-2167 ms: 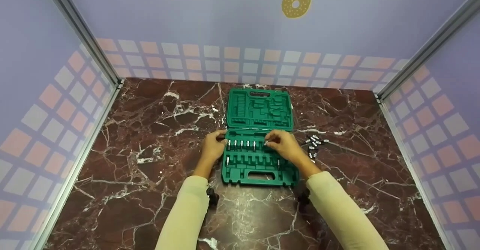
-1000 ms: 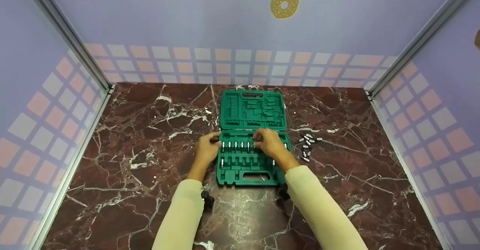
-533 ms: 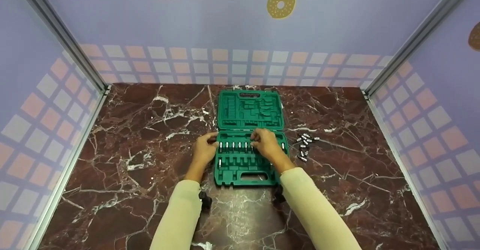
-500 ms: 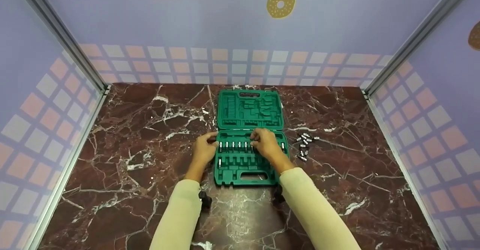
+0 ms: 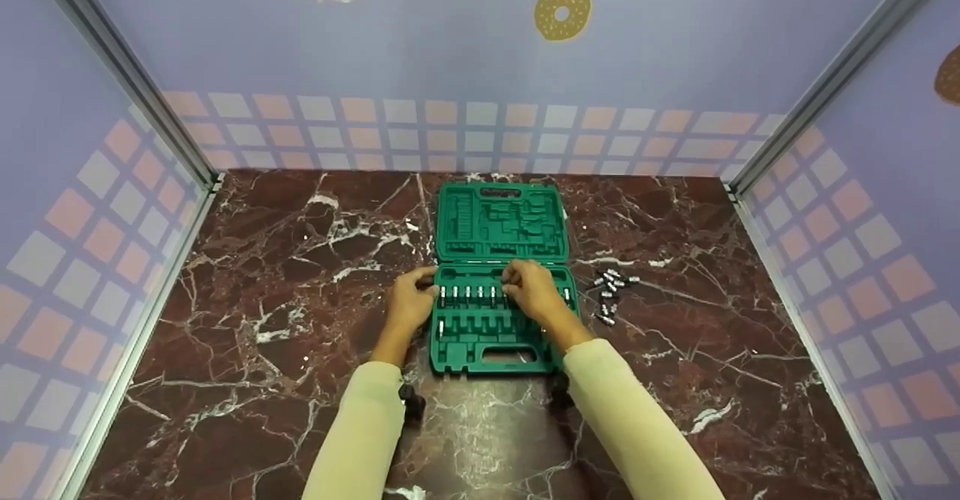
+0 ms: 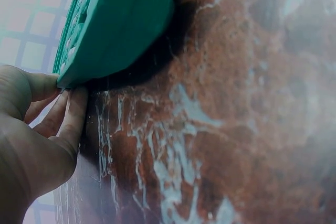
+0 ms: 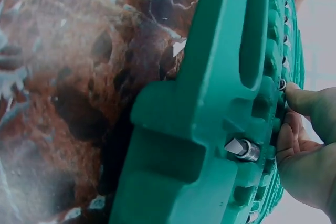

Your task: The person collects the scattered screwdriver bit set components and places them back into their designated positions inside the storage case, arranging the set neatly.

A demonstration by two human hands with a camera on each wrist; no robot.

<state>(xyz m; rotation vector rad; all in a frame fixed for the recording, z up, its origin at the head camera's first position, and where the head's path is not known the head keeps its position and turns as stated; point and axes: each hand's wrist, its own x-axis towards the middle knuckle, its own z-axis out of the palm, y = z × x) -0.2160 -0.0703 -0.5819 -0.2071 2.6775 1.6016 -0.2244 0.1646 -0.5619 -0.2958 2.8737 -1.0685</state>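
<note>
A green plastic socket case lies open on the marbled table. My left hand grips its left rim; the left wrist view shows the thumb on the edge and fingers against the outer wall. My right hand is over the upper row of slots, thumb and fingertips pinching a small metal bit socket seated there. To its left stand several bit sockets in a row. Another bit socket sits at the lower row's left end. A flat-tipped bit socket lies in the lower row's right part.
A loose pile of bit sockets lies on the table right of the case. The case's lid lies folded back towards the patterned rear wall. Side walls stand left and right.
My right hand has moved slightly left along the upper row and lowered a bit socket into a slot beside the others. The left hand stays on the rim; the head view has shifted slightly.
</note>
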